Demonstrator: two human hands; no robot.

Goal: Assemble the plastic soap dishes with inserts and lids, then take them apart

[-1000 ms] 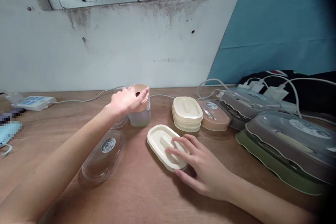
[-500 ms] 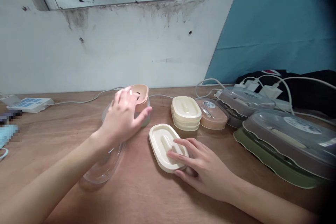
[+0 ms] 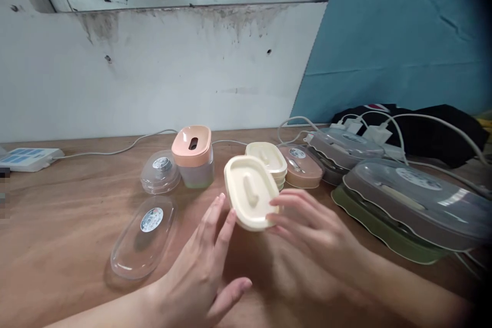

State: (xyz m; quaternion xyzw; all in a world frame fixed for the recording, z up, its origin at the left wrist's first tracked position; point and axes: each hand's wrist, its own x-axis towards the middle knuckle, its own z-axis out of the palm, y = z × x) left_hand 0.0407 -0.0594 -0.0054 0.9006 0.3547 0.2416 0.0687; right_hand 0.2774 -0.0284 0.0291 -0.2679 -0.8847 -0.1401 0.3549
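Note:
A cream plastic lid (image 3: 246,187), rounded-rectangular with a raised ridge in the middle, is held tilted above the table. My right hand (image 3: 315,220) grips its lower right edge between thumb and fingers. Close to the lid's left edge is my left hand (image 3: 203,261), open with the thumb spread; I cannot tell whether a fingertip touches the lid. Just behind stands a stack of similar cream pieces (image 3: 274,160), partly covered by the held one. A tissue-box-like container (image 3: 194,156) with a slotted peach top and a translucent base stands left of the lid.
At left lie a clear oval cover (image 3: 132,246) and a round clear container (image 3: 156,182). A peach case (image 3: 305,171) with cutlery is right of the stack. Larger lidded boxes (image 3: 400,195) fill the right side. Cables and a power strip (image 3: 28,159) run along the wall.
My right hand has raised the cream lid off the table and tilted it up. My left hand has come back from the peach-topped container toward the lid.

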